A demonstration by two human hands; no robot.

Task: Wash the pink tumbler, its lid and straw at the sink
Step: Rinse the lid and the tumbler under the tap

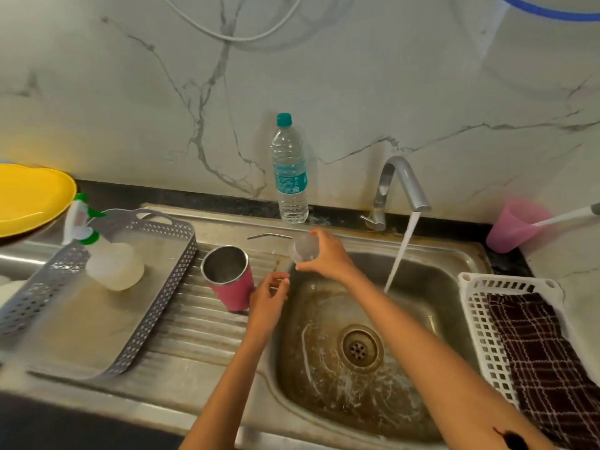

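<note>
The pink tumbler [231, 280] with a steel inside stands upright and uncovered on the ribbed drainboard, left of the sink basin [324, 384]. My right hand [324, 254] holds the clear lid [303, 247] by its edge above the basin's back left corner. My left hand [269, 295] hovers just right of the tumbler with fingers loosely curled and nothing in it. The bent metal straw [269, 236] lies on the sink's back ledge behind the tumbler. Water runs from the tap [406, 186] into the basin, to the right of the lid.
A grey perforated tray [156, 306] holding a spray bottle [107, 254] sits on the left. A water bottle [290, 177] stands against the wall. A white basket [480, 319] with a checked cloth is on the right, a pink cup [513, 227] behind it, a yellow plate [29, 196] far left.
</note>
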